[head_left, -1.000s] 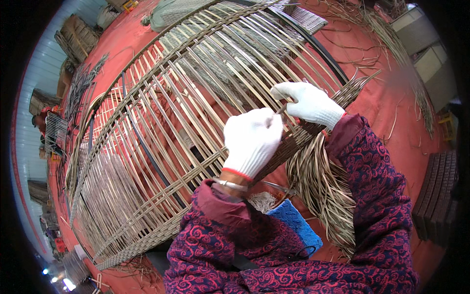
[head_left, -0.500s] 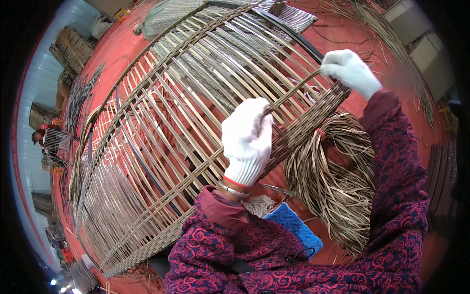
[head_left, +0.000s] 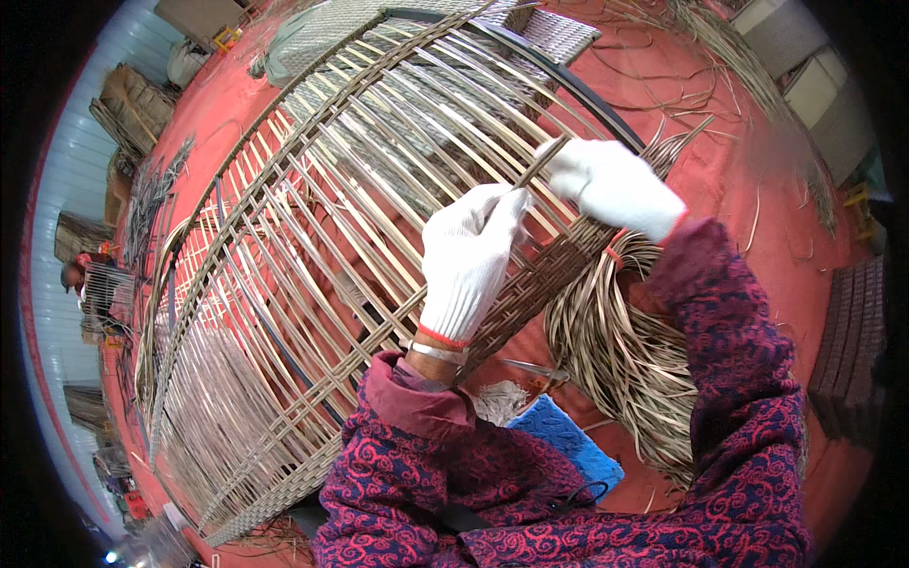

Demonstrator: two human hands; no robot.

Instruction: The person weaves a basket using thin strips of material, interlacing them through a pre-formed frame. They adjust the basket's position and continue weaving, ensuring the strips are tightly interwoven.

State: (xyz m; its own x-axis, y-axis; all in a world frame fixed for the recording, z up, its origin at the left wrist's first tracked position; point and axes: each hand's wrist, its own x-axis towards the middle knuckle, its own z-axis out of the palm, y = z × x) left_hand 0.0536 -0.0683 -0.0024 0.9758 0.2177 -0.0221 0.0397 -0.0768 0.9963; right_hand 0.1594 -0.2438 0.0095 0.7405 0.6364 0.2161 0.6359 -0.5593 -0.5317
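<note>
A large curved frame of thin rattan-like strips spans the view, with a tightly woven brown band [head_left: 535,284] along its near right edge. My left hand [head_left: 469,251], in a white knit glove, is closed with thumb and fingers pinching a brown weaving strip [head_left: 543,163] above the open slats. Close by on the right, my right hand [head_left: 611,185], also gloved, has its fingers closed round the same strip. Part of the strip is hidden by the gloves. Below the right forearm hangs a thick bundle of long brown strips [head_left: 620,350], tied at the top in red.
A blue block [head_left: 568,440] lies beside my left sleeve, near a pale crumpled clump [head_left: 499,402]. A dark curved bar [head_left: 578,80] edges the frame's far side. Brown ridged panels [head_left: 847,350] stand at the right. Another person [head_left: 76,273] is far left.
My right hand has come left and down, from the frame's far right corner to beside my left hand. My left hand has shifted slightly left and remains closed on the strip.
</note>
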